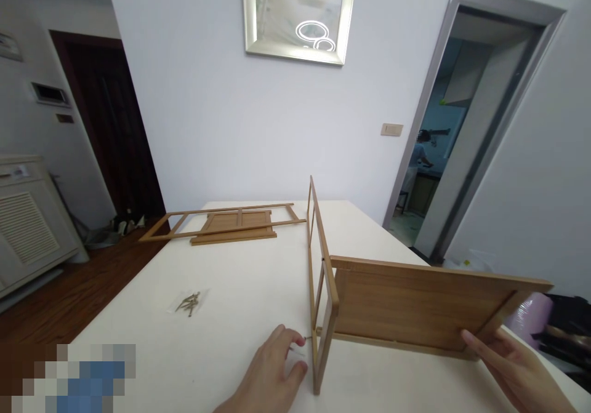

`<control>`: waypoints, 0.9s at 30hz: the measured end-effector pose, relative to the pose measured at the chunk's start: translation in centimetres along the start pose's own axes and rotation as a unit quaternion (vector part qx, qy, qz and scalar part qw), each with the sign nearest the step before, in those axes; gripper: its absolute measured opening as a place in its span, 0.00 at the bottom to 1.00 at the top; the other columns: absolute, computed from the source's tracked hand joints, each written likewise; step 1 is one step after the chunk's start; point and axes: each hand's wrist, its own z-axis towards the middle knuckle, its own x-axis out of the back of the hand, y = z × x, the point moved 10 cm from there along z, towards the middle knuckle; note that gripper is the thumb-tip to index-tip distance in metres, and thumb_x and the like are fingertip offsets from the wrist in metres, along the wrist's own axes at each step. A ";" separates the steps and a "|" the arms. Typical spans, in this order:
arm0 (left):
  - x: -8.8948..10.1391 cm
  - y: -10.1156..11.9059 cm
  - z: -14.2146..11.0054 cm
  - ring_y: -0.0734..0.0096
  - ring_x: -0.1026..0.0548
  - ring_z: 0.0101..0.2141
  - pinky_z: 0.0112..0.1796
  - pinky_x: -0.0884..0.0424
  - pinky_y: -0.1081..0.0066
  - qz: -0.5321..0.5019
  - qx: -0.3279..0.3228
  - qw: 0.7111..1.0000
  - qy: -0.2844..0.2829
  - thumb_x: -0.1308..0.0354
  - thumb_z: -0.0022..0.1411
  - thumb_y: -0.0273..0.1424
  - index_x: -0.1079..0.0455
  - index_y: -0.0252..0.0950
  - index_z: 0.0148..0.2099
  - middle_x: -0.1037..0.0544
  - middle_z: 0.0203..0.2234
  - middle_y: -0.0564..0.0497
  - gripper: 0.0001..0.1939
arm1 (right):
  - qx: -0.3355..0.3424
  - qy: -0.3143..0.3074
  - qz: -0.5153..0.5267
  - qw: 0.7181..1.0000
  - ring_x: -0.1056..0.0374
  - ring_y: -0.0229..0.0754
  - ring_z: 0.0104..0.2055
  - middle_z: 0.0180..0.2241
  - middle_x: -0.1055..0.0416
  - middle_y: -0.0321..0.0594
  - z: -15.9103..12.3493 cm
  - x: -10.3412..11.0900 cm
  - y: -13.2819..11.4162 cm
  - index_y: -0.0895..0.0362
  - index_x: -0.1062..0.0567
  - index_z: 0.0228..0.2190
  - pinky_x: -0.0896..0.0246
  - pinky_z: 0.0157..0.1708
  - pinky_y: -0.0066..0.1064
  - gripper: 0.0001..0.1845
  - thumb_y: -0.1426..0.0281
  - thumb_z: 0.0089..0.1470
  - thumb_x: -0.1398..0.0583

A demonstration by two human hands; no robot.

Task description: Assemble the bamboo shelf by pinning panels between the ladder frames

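Observation:
A wooden ladder-like frame (318, 247) stands on its long edge on the white table. Against its right side is a wooden shelf panel (406, 308), also upright on edge. My right hand (512, 357) grips the panel's far right end, thumb on the near face and other fingers behind. My left hand (277, 367) is just left of the frame, thumb and forefinger curved but apart. A small screw (308, 338) sticks out of the frame's left side near the forefinger tip. Whether the finger touches it is hard to tell.
Several screws (189, 302) lie on a small clear bag at the left of the white table (240, 277). Farther back, a second wooden frame (170, 222) rests over another panel (235, 225) and overhangs the left edge. A person (419, 154) stands beyond the doorway.

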 end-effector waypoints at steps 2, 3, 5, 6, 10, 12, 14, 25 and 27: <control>-1.1 0.3 -0.3 0.68 0.30 0.38 0.42 0.34 0.70 -0.014 -0.011 1.000 -0.024 0.47 0.53 0.25 0.32 0.38 0.48 0.29 0.39 0.51 0.19 | -0.033 -0.015 0.006 0.999 0.29 0.63 0.51 0.45 0.22 0.44 -0.1 -0.2 0.8 0.51 0.23 0.38 0.36 0.56 0.48 0.27 0.54 0.34 0.29; -1.5 0.4 -0.4 0.69 0.31 0.37 0.40 0.34 0.71 -0.021 -0.015 0.999 -0.033 0.46 0.51 0.24 0.32 0.38 0.49 0.29 0.39 0.51 0.21 | -0.036 -0.013 0.010 0.999 0.30 0.63 0.51 0.45 0.21 0.44 -0.1 -0.2 0.9 0.51 0.23 0.38 0.38 0.57 0.48 0.27 0.54 0.34 0.29; -1.8 0.4 -0.6 0.70 0.31 0.35 0.38 0.34 0.72 -0.033 -0.015 0.999 -0.037 0.47 0.51 0.23 0.32 0.37 0.50 0.29 0.37 0.51 0.22 | -0.029 -0.013 0.020 0.999 0.31 0.62 0.52 0.45 0.22 0.44 -0.2 -0.1 0.8 0.51 0.23 0.37 0.40 0.59 0.49 0.27 0.54 0.34 0.28; -1.6 0.3 -0.6 0.70 0.32 0.34 0.38 0.34 0.71 -0.040 -0.011 0.999 -0.032 0.48 0.52 0.24 0.33 0.37 0.50 0.29 0.37 0.51 0.21 | -0.023 -0.013 0.022 0.999 0.31 0.62 0.53 0.45 0.22 0.44 -0.2 -0.1 0.6 0.51 0.23 0.37 0.41 0.59 0.50 0.26 0.54 0.34 0.28; 0.0 0.1 -0.3 0.67 0.30 0.35 0.41 0.34 0.69 -0.038 -0.002 0.999 0.010 0.56 0.64 0.32 0.33 0.36 0.44 0.29 0.34 0.49 0.12 | -0.006 -0.022 0.014 1.000 0.31 0.63 0.53 0.47 0.23 0.46 -0.5 -0.4 -0.1 0.52 0.24 0.38 0.42 0.59 0.52 0.26 0.55 0.36 0.29; 0.7 0.3 -0.1 0.66 0.29 0.37 0.42 0.35 0.68 -0.009 -0.009 1.000 0.025 0.59 0.66 0.35 0.34 0.37 0.39 0.29 0.34 0.49 0.13 | 0.002 -0.031 0.026 0.999 0.31 0.62 0.53 0.48 0.23 0.46 -0.7 -0.7 -0.5 0.52 0.24 0.40 0.41 0.59 0.52 0.27 0.56 0.37 0.29; 0.8 0.4 0.1 0.65 0.29 0.36 0.41 0.34 0.68 0.018 -0.011 0.999 0.032 0.58 0.66 0.36 0.34 0.38 0.38 0.29 0.34 0.49 0.13 | 0.014 -0.039 0.043 0.998 0.33 0.61 0.54 0.51 0.25 0.46 -0.9 -1.0 -1.0 0.51 0.25 0.44 0.40 0.58 0.51 0.29 0.57 0.38 0.29; 0.6 -0.7 -0.1 0.67 0.32 0.32 0.35 0.35 0.71 -0.046 0.038 0.997 0.052 0.52 0.60 0.36 0.33 0.37 0.45 0.30 0.31 0.52 0.14 | 0.023 0.005 0.039 0.999 0.36 0.62 0.58 0.55 0.29 0.47 -1.0 1.2 -1.6 0.50 0.29 0.49 0.34 0.53 0.46 0.37 0.56 0.35 0.28; 0.9 -0.9 0.0 0.67 0.33 0.31 0.35 0.35 0.70 -0.061 0.043 0.996 0.058 0.53 0.62 0.39 0.34 0.37 0.47 0.32 0.29 0.54 0.15 | 0.041 0.082 0.030 0.995 0.39 0.64 0.59 0.56 0.32 0.45 -1.6 3.4 -2.7 0.48 0.30 0.49 0.37 0.55 0.49 0.39 0.53 0.34 0.30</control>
